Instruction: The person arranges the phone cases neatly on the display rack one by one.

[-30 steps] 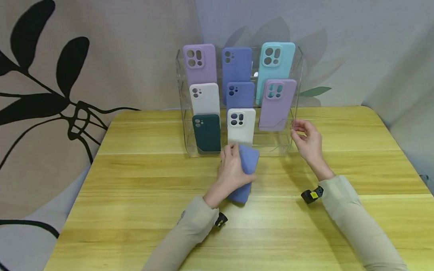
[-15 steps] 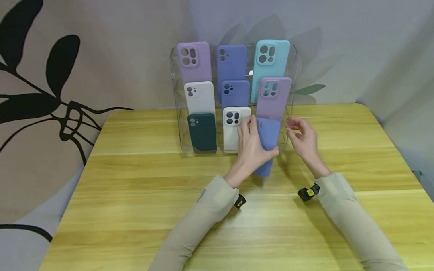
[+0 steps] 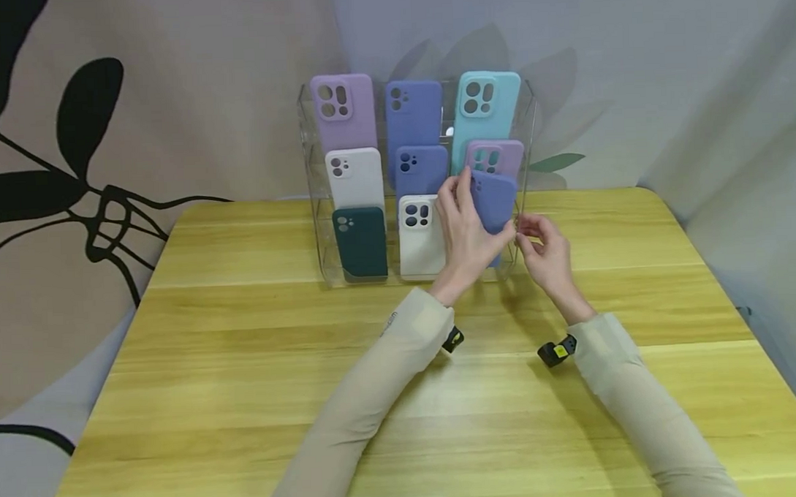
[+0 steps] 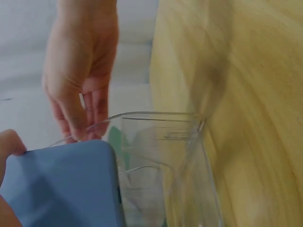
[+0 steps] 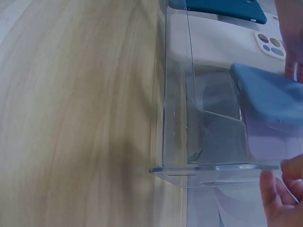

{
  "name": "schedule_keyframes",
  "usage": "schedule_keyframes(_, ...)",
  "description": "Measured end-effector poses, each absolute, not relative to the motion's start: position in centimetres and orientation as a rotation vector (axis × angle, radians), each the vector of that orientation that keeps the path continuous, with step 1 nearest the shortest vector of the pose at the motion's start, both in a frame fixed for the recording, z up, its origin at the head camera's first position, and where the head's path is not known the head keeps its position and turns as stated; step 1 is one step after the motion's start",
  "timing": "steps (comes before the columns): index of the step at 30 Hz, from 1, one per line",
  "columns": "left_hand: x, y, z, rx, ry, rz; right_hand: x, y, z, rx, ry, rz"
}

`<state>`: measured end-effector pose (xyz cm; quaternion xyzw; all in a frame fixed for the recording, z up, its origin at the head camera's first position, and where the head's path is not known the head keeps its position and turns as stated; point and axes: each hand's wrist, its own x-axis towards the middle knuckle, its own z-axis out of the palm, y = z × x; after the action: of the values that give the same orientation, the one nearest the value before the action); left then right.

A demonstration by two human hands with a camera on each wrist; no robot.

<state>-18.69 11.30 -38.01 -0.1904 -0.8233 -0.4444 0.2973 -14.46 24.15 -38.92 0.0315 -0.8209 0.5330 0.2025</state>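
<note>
My left hand (image 3: 466, 235) grips a blue phone case (image 3: 495, 201) by its side edges, thumb on the right and fingers on the left. The case hangs tilted over the front right slot of a clear tiered display stand (image 5: 218, 168). In the right wrist view its lower end is above the bare slot floor. Behind it, a purple phone case (image 3: 500, 151) is partly hidden. My right hand (image 3: 550, 261) pinches the edge of the stand's right side panel between thumb and fingertips. Left of my left hand, a white phone case (image 3: 422, 240) leans in the front row.
A dark green phone case (image 3: 360, 242) stands front left. Higher tiers hold a pale case (image 3: 356, 177), two more blue cases (image 3: 414, 112), a purple case (image 3: 361, 125) and a light blue case (image 3: 488, 117). The stand sits at the wooden table's (image 3: 278, 399) back, near the wall.
My left hand has carried the blue phone case from low in front of the white one up and right, over the front right slot. My right hand has stayed at the stand's side.
</note>
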Motion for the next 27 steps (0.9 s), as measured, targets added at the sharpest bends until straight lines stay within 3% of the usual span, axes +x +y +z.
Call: schedule_keyframes(27, -17.2, 14.5, -42.1, -0.167, -2.316, -0.932, -14.3, 23.9, -39.0, 0.080, -2.291, 1.446)
